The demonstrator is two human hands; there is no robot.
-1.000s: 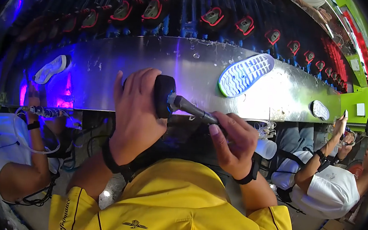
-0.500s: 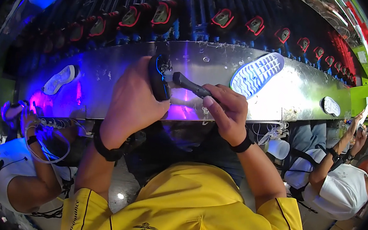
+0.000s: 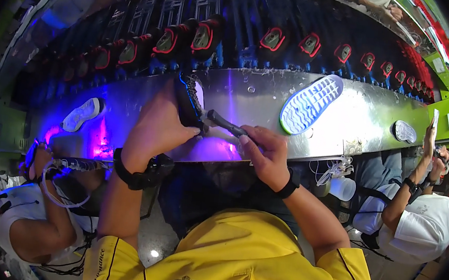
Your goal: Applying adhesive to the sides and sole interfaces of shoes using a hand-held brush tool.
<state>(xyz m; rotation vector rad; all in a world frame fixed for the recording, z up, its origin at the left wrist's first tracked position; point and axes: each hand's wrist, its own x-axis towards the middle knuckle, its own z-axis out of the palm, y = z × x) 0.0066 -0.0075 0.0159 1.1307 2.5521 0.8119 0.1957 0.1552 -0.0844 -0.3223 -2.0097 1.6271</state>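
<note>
A black shoe upper (image 3: pixel 189 103) with a thin blue line along its edge is gripped by my left hand (image 3: pixel 155 122), its pale underside turned to the right. My right hand (image 3: pixel 270 154) is closed round the dark handle of a brush (image 3: pixel 227 123). The brush's tip is at the near end of the upper's underside, close to my left thumb; its bristles are hard to make out. On the metal ledge to the right lies a white and blue shoe sole (image 3: pixel 311 105), tread up.
Another pale sole (image 3: pixel 82 114) lies left on the metal ledge (image 3: pixel 250 104), and a smaller one (image 3: pixel 405 132) far right. Behind runs a row of dark, red-rimmed shoes (image 3: pixel 208 37). Co-workers sit at left (image 3: pixel 35 224) and right (image 3: pixel 418 226). A white cup (image 3: pixel 342 188) hangs below the ledge.
The upper has turned in my left hand, showing more of its underside. The brush tip has shifted toward the upper's near end. The whole view has tilted slightly.
</note>
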